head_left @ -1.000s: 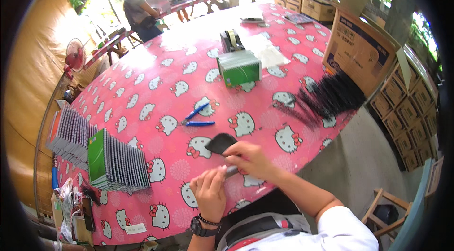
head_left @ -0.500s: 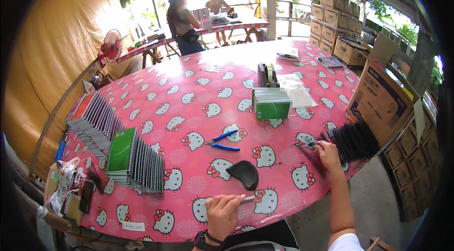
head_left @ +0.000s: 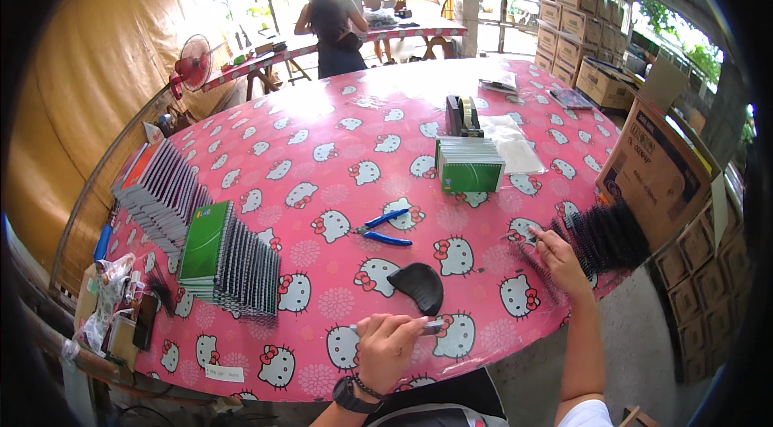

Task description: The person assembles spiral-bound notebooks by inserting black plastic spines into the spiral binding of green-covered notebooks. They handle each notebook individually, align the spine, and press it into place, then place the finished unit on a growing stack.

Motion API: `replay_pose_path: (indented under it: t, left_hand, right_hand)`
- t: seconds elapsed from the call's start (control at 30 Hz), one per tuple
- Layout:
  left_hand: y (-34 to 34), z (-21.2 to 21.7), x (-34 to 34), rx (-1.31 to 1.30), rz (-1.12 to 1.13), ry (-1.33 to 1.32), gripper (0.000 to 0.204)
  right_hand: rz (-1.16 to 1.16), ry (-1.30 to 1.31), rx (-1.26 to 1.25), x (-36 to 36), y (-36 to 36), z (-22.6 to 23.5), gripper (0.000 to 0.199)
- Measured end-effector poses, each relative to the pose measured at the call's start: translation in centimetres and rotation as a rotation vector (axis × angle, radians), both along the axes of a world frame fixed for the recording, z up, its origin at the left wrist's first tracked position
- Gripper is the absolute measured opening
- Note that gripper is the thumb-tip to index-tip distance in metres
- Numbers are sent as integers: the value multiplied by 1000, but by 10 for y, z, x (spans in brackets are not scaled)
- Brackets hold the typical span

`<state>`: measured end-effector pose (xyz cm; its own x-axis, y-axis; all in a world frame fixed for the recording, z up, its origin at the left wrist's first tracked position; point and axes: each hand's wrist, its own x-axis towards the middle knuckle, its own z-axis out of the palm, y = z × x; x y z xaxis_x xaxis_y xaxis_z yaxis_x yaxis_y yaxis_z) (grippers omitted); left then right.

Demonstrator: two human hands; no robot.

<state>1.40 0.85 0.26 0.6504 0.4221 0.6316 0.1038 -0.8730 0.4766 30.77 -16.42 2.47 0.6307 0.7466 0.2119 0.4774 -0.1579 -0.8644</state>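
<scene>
Near the table's front edge, my left hand [head_left: 388, 350] is closed around a slim grey stick-like tool [head_left: 433, 327] whose end sticks out to the right. My right hand [head_left: 561, 262] pinches at a dark spiral binding coil [head_left: 529, 259] on the right side. Beside that hand lies a pile of black binding coils [head_left: 605, 238]. Just beyond my left hand rests a black curved, half-moon-shaped piece [head_left: 422, 288]. Farther in are cutting pliers with blue handles [head_left: 390, 239], their handles spread. Green spiral notebooks [head_left: 204, 250] are stacked at the left.
More notebooks [head_left: 157, 185] stand behind that stack. A green-covered notebook pile [head_left: 471, 177] sits before a tape dispenser [head_left: 462, 117] and clear plastic sheets [head_left: 515, 149]. An open carton [head_left: 656, 173] is at right. Two people stand by a far table, near a red fan [head_left: 194, 65].
My right hand has shifted slightly, its fingers still at the coil. The left hand has turned a little with the grey tool. The view has tilted, and a far person has turned.
</scene>
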Motion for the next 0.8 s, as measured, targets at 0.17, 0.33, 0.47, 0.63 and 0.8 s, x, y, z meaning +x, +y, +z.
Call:
replay_pose_path:
  t: [0.17,0.33,0.47,0.63,0.8]
  left_hand:
    - [-5,-1,13,130,-29,40,29]
    - [6,3,5,143,1,40,32]
    - [11,10,-4,114,31,80,31]
    - [13,-2,-12,93,-15,91,30]
    - [10,-4,-13,42,-20,43,28]
  right_hand:
    - [45,-177,-16,-12,7,15,33]
    - [319,20,84,-75,15,38,30]
    - [450,-21,7,-102,21,29,25]
    - [362,112,59,-120,38,8,20]
    - [397,-5,102,-119,41,2,18]
